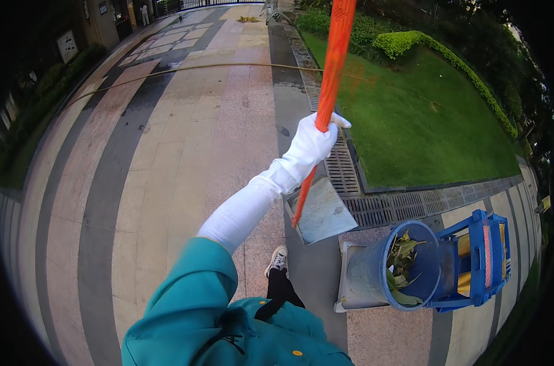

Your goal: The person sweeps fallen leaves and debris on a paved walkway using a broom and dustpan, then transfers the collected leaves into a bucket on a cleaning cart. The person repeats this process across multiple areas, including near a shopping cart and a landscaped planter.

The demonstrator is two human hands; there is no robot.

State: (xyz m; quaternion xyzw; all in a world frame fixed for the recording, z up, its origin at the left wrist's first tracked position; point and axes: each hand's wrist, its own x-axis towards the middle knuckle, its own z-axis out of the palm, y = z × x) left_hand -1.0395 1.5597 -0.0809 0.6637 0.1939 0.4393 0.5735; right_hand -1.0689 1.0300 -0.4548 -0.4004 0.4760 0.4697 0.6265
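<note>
My left hand [314, 139], in a white glove and white sleeve cover, is closed around a long orange handle [334, 59]. The handle rises past the top of the view and runs down to a grey metal dustpan [325, 212]. Its lower end meets the left side of the pan, which is tilted low over the paving near the drain grating [343, 164]. No loose litter shows on the pan's visible face. My right hand is out of view. To the right of my foot, a blue bucket [368, 277] holds green and yellowish leaves [401, 256].
The bucket stands on a pale platform [345, 293] beside a blue plastic frame [480, 261]. A thin hose [231, 64] crosses the paving ahead. Dark edging borders the lawn [419, 132] at right. A leaf pile [248, 19] lies far ahead; a person [144, 14] stands near the building.
</note>
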